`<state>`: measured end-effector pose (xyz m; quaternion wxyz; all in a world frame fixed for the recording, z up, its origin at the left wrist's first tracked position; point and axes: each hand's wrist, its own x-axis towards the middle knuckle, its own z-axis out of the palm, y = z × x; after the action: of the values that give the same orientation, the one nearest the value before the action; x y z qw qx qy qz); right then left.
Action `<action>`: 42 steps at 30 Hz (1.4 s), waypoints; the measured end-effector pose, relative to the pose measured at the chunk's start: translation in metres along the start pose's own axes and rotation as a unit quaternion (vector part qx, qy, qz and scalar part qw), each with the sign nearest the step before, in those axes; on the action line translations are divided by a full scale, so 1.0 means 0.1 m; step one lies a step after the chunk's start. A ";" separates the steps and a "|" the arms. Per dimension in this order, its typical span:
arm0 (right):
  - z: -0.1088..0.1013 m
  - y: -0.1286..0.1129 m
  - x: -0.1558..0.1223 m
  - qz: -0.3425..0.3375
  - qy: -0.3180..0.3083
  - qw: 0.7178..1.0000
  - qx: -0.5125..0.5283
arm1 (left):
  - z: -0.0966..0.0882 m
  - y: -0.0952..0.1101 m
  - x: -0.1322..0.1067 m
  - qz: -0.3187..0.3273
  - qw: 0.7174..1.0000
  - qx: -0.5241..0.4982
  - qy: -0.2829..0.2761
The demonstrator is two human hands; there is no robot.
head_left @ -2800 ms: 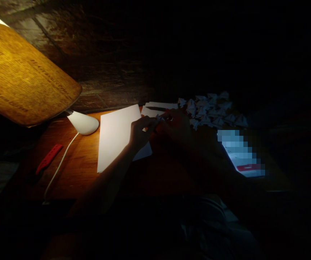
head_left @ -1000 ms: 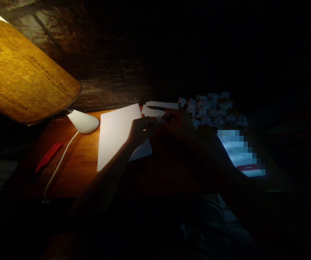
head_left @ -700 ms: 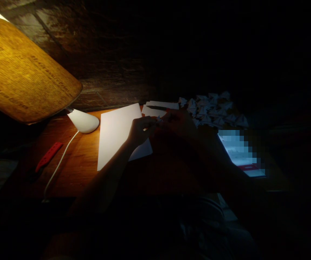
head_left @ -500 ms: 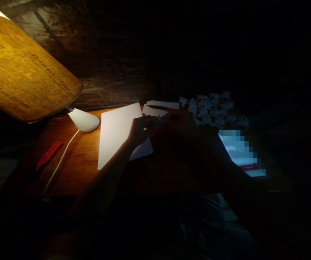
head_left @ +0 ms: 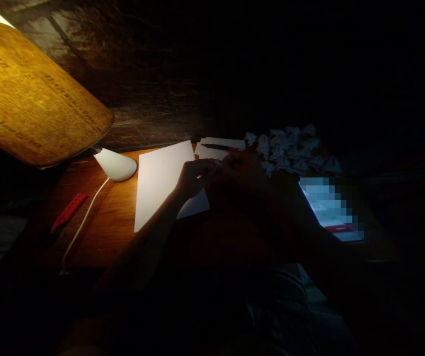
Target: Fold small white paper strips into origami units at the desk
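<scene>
My left hand (head_left: pixel 194 176) is closed in a pinch on a small folded piece of paper (head_left: pixel 217 162), above the right edge of a large white sheet (head_left: pixel 160 173). From the other side my right hand (head_left: pixel 244 168) meets it, its fingers closed at the same piece; deep shadow blurs their exact grip. Behind the hands lie smaller white paper pieces (head_left: pixel 223 143) with a dark, thin, blade-like object (head_left: pixel 214 147) across them. Several small folded paper figures (head_left: pixel 281 148) stand grouped beyond my right hand.
A lamp with a printed yellow shade (head_left: pixel 38 94) leans in at upper left on a white base (head_left: pixel 118 165), its cord (head_left: pixel 86 222) trailing forward. A red power strip-like object (head_left: pixel 68 212) lies left of the cord. A lit screen (head_left: pixel 325 207) rests at right on the wooden table (head_left: pixel 112 212).
Both hands stay in nearly the same place. My right hand's fingers have shifted slightly around the small paper piece, which is still between the hands.
</scene>
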<state>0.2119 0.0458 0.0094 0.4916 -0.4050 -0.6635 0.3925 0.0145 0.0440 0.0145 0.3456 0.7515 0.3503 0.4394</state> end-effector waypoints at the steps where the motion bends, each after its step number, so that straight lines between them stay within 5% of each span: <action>1: 0.00 0.00 0.00 0.000 -0.002 1.000 0.007 | 0.01 0.00 0.00 -0.010 1.000 -0.013 -0.001; 13: -0.01 -0.01 0.00 0.069 -0.049 0.989 0.124 | 0.06 -0.11 0.00 -0.082 0.988 -0.125 0.027; 24: -0.02 0.00 0.00 0.052 -0.034 0.997 0.055 | 0.04 0.06 0.00 -0.088 0.990 -0.108 -0.014; 42: 0.07 0.02 -0.02 0.041 -0.030 0.998 0.038 | 0.05 0.01 0.02 -0.106 0.985 -0.139 -0.004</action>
<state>0.2060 0.0436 0.0057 0.4696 -0.4010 -0.6456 0.4494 0.0202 0.0436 0.0142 0.4931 0.6566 0.3616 0.4416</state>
